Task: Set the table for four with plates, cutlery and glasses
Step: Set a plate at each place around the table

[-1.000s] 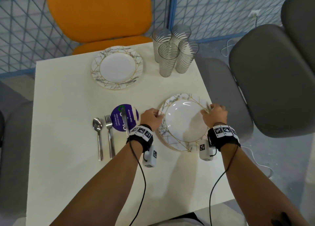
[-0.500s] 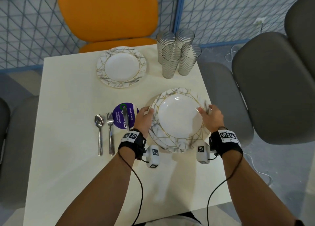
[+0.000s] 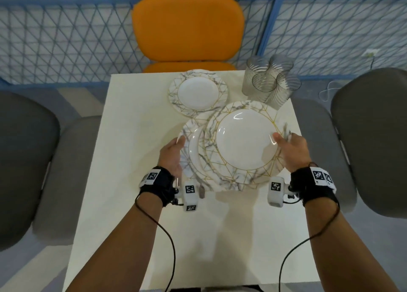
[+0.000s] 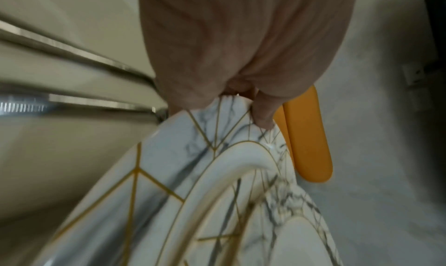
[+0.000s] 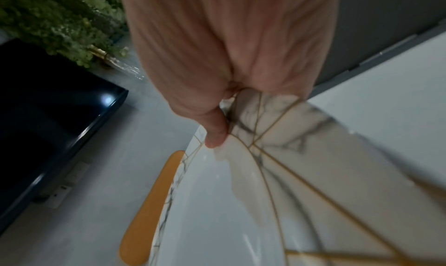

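Lifted off the bench point(image 3: 136, 203) since 1 second ago, the plates are now split: the right hand point(image 3: 290, 151) carries the top plate point(image 3: 244, 142) off to the right, the left hand point(image 3: 172, 157) holds the lower plate point(image 3: 191, 151), and they overlap, both clear of the bench top. Each hand pinches a rim, thumb on top and fingers under, as the wrist views show. These plates look glazed, stiff, fairly heavy and breakable; the rim is the only real hold, and a 1-hand rim pinch on slick glaze could let a plate tip, so a wider hold underneath seems safer.

Around them, an orange chair point(image 3: 187, 27) faces the far edge and grey chairs point(image 3: 370, 137) flank the sides. A third plate point(image 3: 198, 93) is set at the far place. 4 glasses point(image 3: 267, 82) are bunched at the far right corner, close to the top plate's rim; that is the likeliest knock. Cutlery point(image 4: 72, 60), blurred, seems to lie under the left hand.
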A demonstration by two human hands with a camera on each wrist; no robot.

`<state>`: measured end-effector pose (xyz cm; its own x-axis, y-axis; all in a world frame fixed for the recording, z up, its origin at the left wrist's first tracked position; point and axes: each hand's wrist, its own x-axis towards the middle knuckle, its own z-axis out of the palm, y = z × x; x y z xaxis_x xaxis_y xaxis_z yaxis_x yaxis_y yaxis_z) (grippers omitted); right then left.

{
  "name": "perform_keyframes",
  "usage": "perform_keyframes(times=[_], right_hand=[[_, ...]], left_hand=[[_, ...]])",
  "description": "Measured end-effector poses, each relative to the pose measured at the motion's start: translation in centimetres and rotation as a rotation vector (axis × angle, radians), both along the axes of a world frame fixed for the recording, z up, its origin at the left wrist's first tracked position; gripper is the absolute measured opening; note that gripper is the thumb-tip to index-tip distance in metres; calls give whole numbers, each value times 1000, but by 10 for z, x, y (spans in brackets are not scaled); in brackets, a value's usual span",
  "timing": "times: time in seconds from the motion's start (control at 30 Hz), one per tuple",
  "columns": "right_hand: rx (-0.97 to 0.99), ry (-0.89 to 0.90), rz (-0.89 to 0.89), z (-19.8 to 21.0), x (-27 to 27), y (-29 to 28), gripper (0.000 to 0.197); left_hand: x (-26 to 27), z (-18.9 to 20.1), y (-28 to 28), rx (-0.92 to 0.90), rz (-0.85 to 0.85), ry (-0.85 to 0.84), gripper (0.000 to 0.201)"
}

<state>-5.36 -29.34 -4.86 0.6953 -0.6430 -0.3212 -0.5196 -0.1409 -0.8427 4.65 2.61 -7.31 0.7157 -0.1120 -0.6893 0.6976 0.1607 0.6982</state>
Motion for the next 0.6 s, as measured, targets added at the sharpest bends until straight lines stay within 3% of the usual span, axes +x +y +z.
perform_keyframes(times=[0.17,0.33,0.43,0.6], right_hand=[[158,-59,-105,-5,3,24,34],[387,-110,-186,-5,7,58,31],[538,-131,-230,-6,10,79,33],[551,-126,-254,-12,9,97,20]], left_hand=[[13,4,62,110,121,-47,33],[28,-10,130,161,260,-26,52],[28,-13,157,191,302,-51,52],[30,-31,213,352,446,-13,41]])
